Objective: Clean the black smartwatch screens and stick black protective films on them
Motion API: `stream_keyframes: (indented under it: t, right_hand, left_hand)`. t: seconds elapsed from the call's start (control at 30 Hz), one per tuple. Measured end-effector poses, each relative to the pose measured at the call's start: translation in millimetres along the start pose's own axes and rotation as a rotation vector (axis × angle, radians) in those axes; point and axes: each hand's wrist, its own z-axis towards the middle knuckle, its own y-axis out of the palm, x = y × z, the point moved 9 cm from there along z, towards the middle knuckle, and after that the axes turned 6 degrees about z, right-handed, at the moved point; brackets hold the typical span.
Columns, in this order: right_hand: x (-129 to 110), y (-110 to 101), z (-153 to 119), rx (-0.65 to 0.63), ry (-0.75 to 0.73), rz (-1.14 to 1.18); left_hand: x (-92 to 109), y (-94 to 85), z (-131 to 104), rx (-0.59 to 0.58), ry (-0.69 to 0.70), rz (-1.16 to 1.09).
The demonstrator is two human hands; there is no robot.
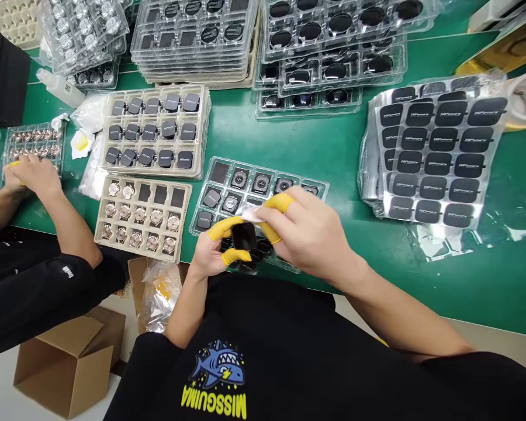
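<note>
Between the yellow-covered thumb and finger of my left hand is a square black smartwatch case, its dark glass face turned up. My right hand, also with yellow finger cots, pinches a small white wiping cloth at the watch's upper edge. Under both hands lies a clear plastic tray of watch cases, some showing round sensor backs and some covered by black film. Its near part is partly hidden by my hands.
At left stand a beige tray of watch cases and one of rose-gold round watches. Film label sheets lie at right. Stacked trays line the back. A co-worker's hands work at far left. An open carton sits below.
</note>
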Motion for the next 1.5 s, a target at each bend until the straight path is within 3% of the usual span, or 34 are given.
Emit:
stream_keyframes:
  t: [0.1, 0.2, 0.37, 0.47, 0.73, 0.93, 1.13, 1.33, 1.5]
  right_hand:
    - [10, -22, -3, 0.087, 0.061, 0.011]
    - [3, -39, -2, 0.131, 0.073, 0.118]
    - [-27, -25, -2, 0.010, -0.048, 0.316]
    - [-33, -13, -3, -0.022, -0.080, 0.330]
    - [-7, -4, 1, 0.050, -0.014, 0.187]
    - [18, -22, -7, 0.121, 0.157, 0.248]
    - [5, -36, -2, 0.052, 0.136, 0.319]
    - [2, -52, 0, 0.067, 0.156, 0.278]
    - [-12, -50, -2, 0.012, 0.095, 0.325]
  left_hand:
    - [-5, -2.6, -2, 0.010, -0.073, -0.119]
    - [0, -3.2, 0, -0.003, -0.054, -0.122]
    - [8, -4.5, 3, 0.000, -0.020, -0.023]
    - [12, -2.8, 3, -0.025, 0.011, 0.046]
    - [8, -3.3, 1, 0.021, 0.001, -0.039]
    - [2, -3.2, -3, 0.001, -0.069, -0.142]
    - [-1, -5.4, -2, 0.004, -0.066, -0.086]
    - [-3, -5.8, -7, 0.014, -0.083, -0.103]
    - [6, -6.7, -2, 0.027, -0.032, -0.068]
